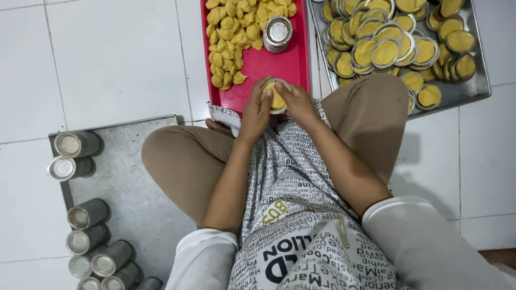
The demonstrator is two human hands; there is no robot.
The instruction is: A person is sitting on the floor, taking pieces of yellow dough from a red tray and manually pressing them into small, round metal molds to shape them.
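From the head camera, looking straight down, the person sits cross-legged on a white tiled floor point(107, 59) with both hands brought together just at the near edge of a red tray point(269, 67). The left hand point(257, 110) and the right hand point(297, 102) close from either side around a small round metal mould point(276, 96) with a piece of yellow dough in it, thumbs lying over the dough, so each hand is narrowed on the mould rather than spread. On the red tray lie a heap of flat dough pieces point(234, 32) and a short stack of empty moulds point(278, 33). To the person's right a steel tray point(473, 88) holds many filled moulds point(387, 51), overlapping one another. To the left a second steel tray point(134, 177) carries stacks of empty moulds lying on their sides point(88, 212). Pressing well here likely means working the thumbs outward from the centre while turning the mould, so the dough spreads evenly to the rim without thinning or tearing at the base.
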